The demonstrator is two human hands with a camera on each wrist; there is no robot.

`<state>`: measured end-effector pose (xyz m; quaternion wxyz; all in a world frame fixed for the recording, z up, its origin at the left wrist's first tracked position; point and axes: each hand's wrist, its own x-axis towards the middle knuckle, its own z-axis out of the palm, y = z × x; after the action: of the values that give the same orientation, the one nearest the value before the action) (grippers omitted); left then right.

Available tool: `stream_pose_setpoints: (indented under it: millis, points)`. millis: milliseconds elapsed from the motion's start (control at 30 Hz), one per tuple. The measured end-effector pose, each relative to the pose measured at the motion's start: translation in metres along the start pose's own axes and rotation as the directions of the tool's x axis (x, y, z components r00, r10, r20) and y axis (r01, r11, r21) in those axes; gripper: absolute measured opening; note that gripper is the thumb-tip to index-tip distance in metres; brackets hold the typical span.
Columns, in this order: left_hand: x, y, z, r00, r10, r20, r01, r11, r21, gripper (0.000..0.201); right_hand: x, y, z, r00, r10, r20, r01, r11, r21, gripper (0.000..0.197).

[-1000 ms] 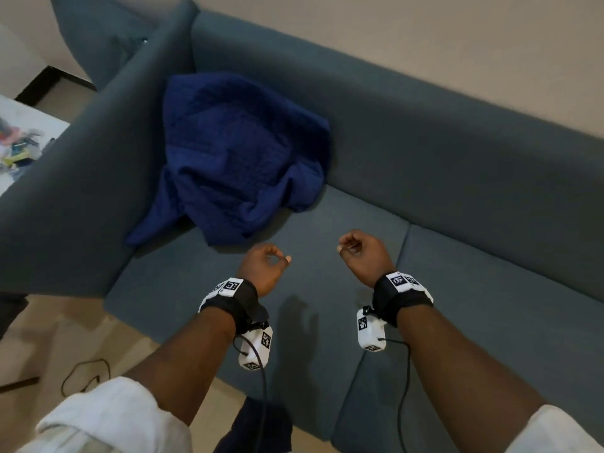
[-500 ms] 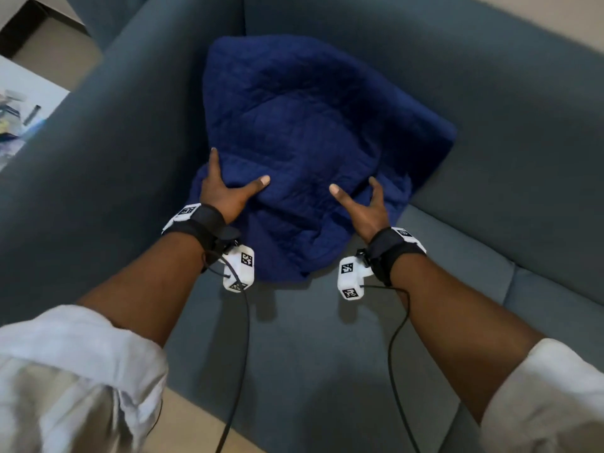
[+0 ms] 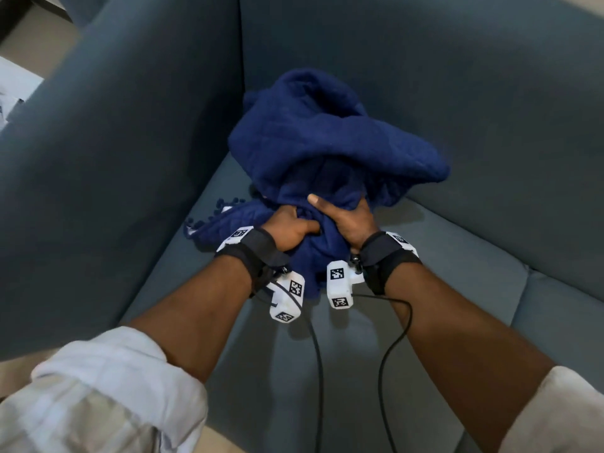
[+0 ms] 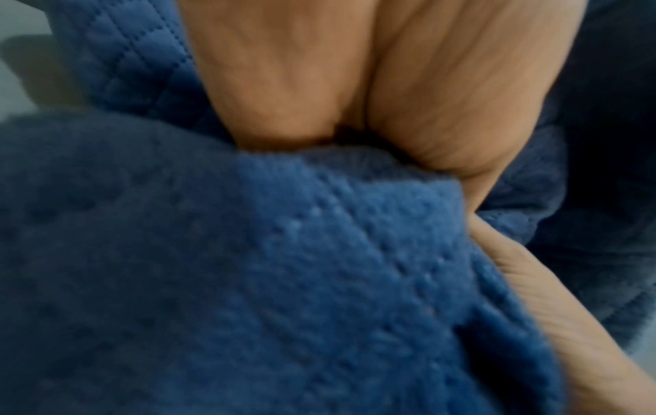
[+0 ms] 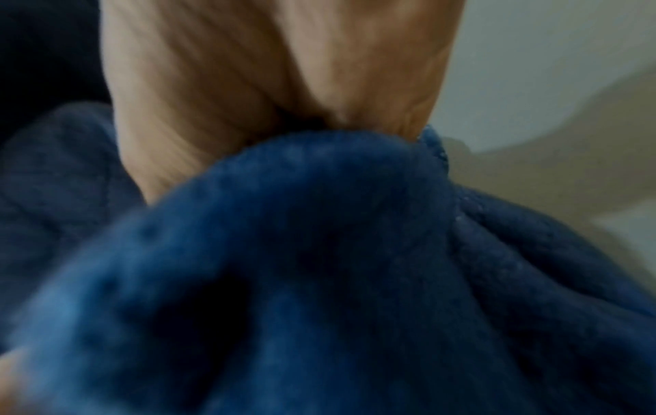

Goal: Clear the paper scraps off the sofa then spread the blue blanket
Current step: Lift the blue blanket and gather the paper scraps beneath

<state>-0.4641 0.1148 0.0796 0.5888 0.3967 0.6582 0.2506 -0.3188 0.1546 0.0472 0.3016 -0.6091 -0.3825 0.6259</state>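
Note:
The blue quilted blanket (image 3: 327,142) is bunched in the corner of the grey sofa (image 3: 474,93), partly lifted off the seat. My left hand (image 3: 289,225) and right hand (image 3: 346,217) sit side by side at its near edge, each gripping a handful of fabric. In the left wrist view the blanket (image 4: 284,266) fills the frame under my palm (image 4: 337,70). In the right wrist view the blanket (image 5: 337,266) bulges out of my right hand (image 5: 266,70). A fringe of small pompoms (image 3: 225,204) trails on the seat at left. No paper scraps show.
The sofa arm (image 3: 114,158) rises close on the left and the backrest runs behind the blanket. The seat cushion (image 3: 425,273) stretches to the right, with a seam (image 3: 523,279) between cushions. Black cables (image 3: 318,371) hang from my wrist cameras. Pale floor (image 3: 32,37) shows at top left.
A second ago both hands hovered over the seat. They then lay flat on the blanket. Now they have closed on it and gathered it into a bunch toward me.

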Motion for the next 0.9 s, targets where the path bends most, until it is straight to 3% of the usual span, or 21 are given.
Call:
stream_pose_setpoints:
  millis: [133, 267, 367, 467, 600, 800, 900]
  points:
    - [-0.027, 0.009, 0.019, 0.999, -0.011, -0.052, 0.000, 0.977, -0.214, 0.036, -0.030, -0.012, -0.030, 0.991, -0.049, -0.127, 0.045, 0.998, -0.034, 0.046]
    - [-0.067, 0.033, 0.051, 0.997, -0.033, -0.068, 0.007, 0.937, -0.350, 0.024, -0.068, -0.037, -0.066, 0.980, -0.127, -0.150, 0.127, 0.992, -0.011, 0.041]
    - [-0.095, 0.053, 0.091, 0.999, 0.023, -0.040, -0.037, 0.927, -0.374, 0.018, -0.110, -0.049, -0.109, 0.966, -0.160, -0.205, 0.156, 0.987, -0.034, 0.043]
    - [-0.120, 0.074, 0.143, 0.993, 0.112, 0.041, -0.090, 0.928, -0.362, 0.019, -0.153, -0.054, -0.165, 0.953, -0.158, -0.257, 0.154, 0.987, -0.035, 0.040]
    - [-0.153, 0.091, 0.228, 0.972, 0.148, 0.185, -0.094, 0.958, -0.270, 0.038, -0.218, -0.047, -0.257, 0.935, -0.141, -0.325, 0.134, 0.990, -0.045, 0.030]
    - [-0.198, 0.096, 0.353, 0.888, 0.150, 0.435, -0.091, 0.984, -0.153, 0.028, -0.307, -0.005, -0.383, 0.896, -0.090, -0.434, 0.050, 0.994, -0.102, 0.028]
    - [-0.220, 0.089, 0.411, 0.847, 0.123, 0.518, -0.075, 0.991, -0.112, 0.034, -0.346, 0.022, -0.439, 0.875, -0.055, -0.481, -0.008, 0.992, -0.127, 0.027]
